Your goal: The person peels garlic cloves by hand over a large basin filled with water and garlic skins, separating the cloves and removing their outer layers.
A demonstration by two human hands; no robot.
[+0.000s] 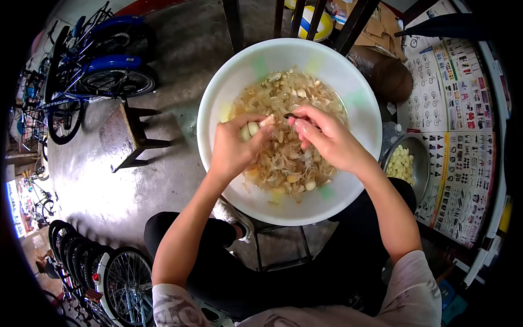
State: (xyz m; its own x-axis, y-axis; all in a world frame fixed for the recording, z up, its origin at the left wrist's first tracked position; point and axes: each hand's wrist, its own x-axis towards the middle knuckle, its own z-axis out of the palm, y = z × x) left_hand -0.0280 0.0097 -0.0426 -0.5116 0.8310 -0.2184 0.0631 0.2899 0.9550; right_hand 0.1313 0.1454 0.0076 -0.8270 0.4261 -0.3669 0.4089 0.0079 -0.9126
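A large white basin (215,92) holds water with floating garlic skins (297,155) and several loose cloves. Over its left half, my left hand (239,143) is closed around pale garlic cloves (250,129), with one clove (267,120) pinched at the thumb and fingertip. My right hand (321,135) is just to the right, over the skins, its fingers closed on a small dark tool, perhaps a blade, whose tip points toward the left hand. The two hands are slightly apart. To the right of the basin, a metal bowl (420,158) contains peeled garlic cloves (400,164).
A small wooden stool (131,133) stands on the floor to the left. Bicycles (103,65) line the left side, with tyres and a wheel (128,283) at lower left. Dark wooden bars (233,27) rise behind the basin. A printed poster board (463,131) is at right.
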